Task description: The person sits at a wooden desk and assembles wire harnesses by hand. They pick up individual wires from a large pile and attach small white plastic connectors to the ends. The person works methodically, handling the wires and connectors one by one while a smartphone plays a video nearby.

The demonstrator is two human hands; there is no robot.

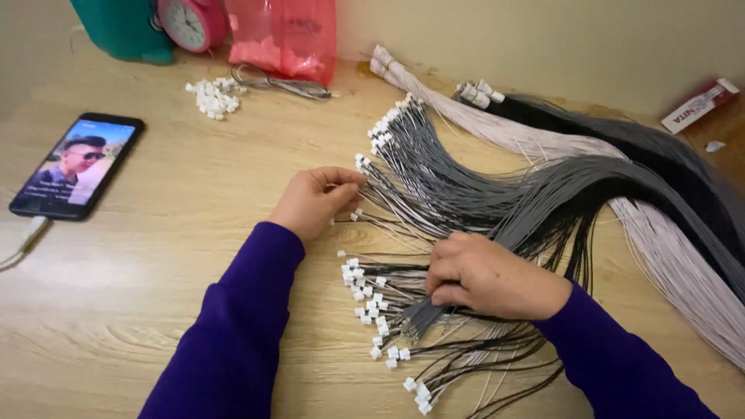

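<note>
Crowding both hands (403, 240): wire bundles (543, 194), phone (77, 165), loose connectors (213, 96).

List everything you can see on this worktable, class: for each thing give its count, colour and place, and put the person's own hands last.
Thin wires with white plastic connectors: many, grey and black, fanned across centre
Pale wire bundle: one, whitish, right side
Black wire bundle: one, upper right
Loose white connectors: small pile, upper left
Smartphone: one, black, screen lit, left
Alarm clock: one, pink, top edge
Plastic bag: one, pink, top
Teal container: one, top left
Wooden table: one, light brown
Left hand: pinching a connector end
Right hand: pressing on grey wires
</note>
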